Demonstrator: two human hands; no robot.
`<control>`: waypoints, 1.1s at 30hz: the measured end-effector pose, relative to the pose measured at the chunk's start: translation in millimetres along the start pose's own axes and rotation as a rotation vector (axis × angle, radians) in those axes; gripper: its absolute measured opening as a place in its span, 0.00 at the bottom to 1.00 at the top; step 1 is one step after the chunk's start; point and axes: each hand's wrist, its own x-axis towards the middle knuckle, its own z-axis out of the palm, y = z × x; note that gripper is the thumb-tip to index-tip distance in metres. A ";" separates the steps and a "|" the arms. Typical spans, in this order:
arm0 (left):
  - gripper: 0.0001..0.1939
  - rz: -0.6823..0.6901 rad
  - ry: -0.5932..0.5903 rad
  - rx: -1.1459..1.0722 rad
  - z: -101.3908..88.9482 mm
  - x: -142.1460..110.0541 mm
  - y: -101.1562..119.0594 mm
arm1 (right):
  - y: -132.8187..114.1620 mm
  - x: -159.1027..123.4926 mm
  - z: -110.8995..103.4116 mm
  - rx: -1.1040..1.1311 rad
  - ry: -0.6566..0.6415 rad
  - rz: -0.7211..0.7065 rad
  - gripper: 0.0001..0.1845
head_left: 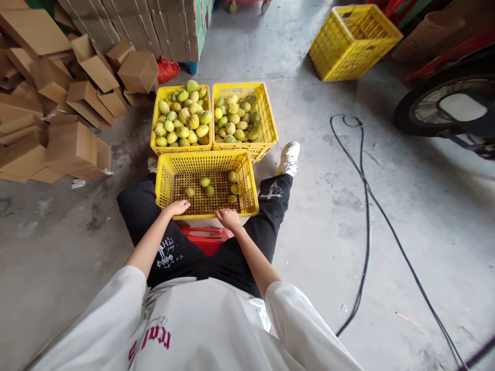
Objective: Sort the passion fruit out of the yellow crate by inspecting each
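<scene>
A yellow plastic crate (251, 190) rests between my legs with several green-yellow fruits (204, 182) scattered on its floor. My left hand (177, 207) lies on the crate's near rim at the left, fingers curled over the edge. My right hand (228, 218) rests on the same rim toward the middle, fingers curled, a little apart from the left. Whether either hand holds a fruit is hidden. Beyond this crate stand two more yellow crates, the left one (157, 121) heaped with fruit, the right one (268, 121) partly filled.
A red stool (207, 239) shows under the near crate. Folded cardboard boxes (58, 103) pile up at the left. An empty yellow crate (353, 41) sits far right, a black cable (363, 196) runs across the concrete floor, and a vehicle wheel (448, 108) stands at the right edge.
</scene>
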 end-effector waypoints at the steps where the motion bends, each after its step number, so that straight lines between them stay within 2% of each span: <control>1: 0.29 -0.001 -0.005 0.003 -1.1 2.9 -0.4 | 0.0 -0.1 -0.1 0.003 -0.008 0.003 0.26; 4: 0.31 -0.021 -0.023 0.047 -4.3 11.6 -1.2 | 0.5 0.4 -0.2 0.013 -0.047 0.020 0.28; 9: 0.23 -0.071 -0.240 0.170 10.6 17.4 3.9 | 6.3 10.7 -3.3 0.034 -0.206 0.037 0.30; 11: 0.22 -0.065 -0.288 0.189 15.7 17.8 7.4 | 11.7 21.5 -6.0 0.057 -0.297 0.023 0.28; 15: 0.27 -0.016 -0.258 0.178 13.8 19.9 12.8 | 27.2 51.9 -8.5 0.143 -0.491 0.017 0.22; 18: 0.27 0.007 -0.248 0.156 9.5 24.8 16.3 | 43.7 72.5 -3.0 0.209 -0.545 0.079 0.19; 22: 0.25 -0.007 -0.287 0.152 7.4 33.2 22.9 | 70.3 92.1 11.7 0.223 -0.493 0.283 0.20; 27: 0.25 0.006 -0.296 0.133 1.8 38.9 39.3 | 94.5 119.2 29.0 0.212 -0.339 0.538 0.38; 31: 0.26 0.067 -0.261 0.084 -1.9 42.4 53.5 | 103.5 147.2 43.2 0.247 -0.216 0.532 0.43; 33: 0.26 0.070 -0.286 0.089 -1.7 44.4 57.0 | 108.3 161.8 53.3 0.283 -0.170 0.542 0.45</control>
